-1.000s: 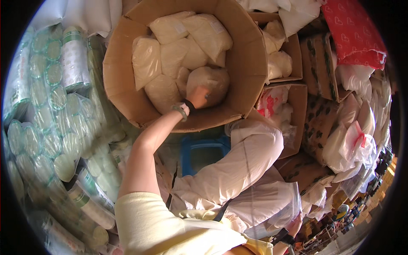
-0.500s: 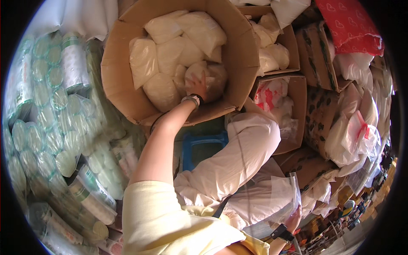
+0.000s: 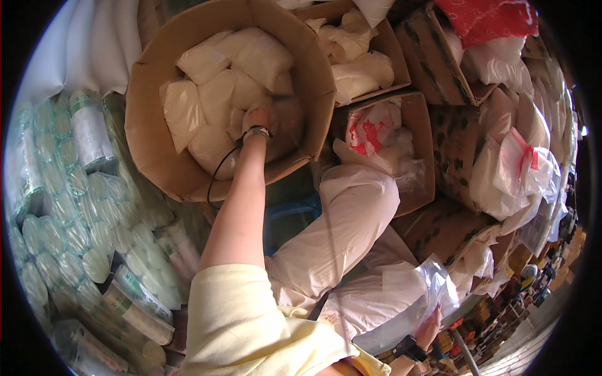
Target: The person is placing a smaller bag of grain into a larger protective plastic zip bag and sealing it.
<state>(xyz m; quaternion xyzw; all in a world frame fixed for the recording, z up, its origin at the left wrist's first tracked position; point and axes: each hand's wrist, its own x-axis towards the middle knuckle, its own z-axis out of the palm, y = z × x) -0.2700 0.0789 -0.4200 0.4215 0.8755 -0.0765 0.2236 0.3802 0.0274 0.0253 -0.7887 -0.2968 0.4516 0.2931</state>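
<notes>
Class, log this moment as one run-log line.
left hand: reaching into cardboard box, on white bags | right hand: holds clear plastic bag

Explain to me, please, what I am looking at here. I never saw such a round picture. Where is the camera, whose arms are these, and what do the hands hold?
The camera sits on a person's head and looks down, so the picture is round and straight edges bend near its rim. There is no machine, only a person's two bare hands. The left hand, with a band at the wrist, reaches into a large cardboard box filled with soft white bags, and it grips one bag. The right hand, low in the picture, holds a clear plastic bag by its edge. The person's legs in white trousers lie in the middle. On the left are packs of green and white rolls. More cartons and filled bags stand on the right.
</notes>
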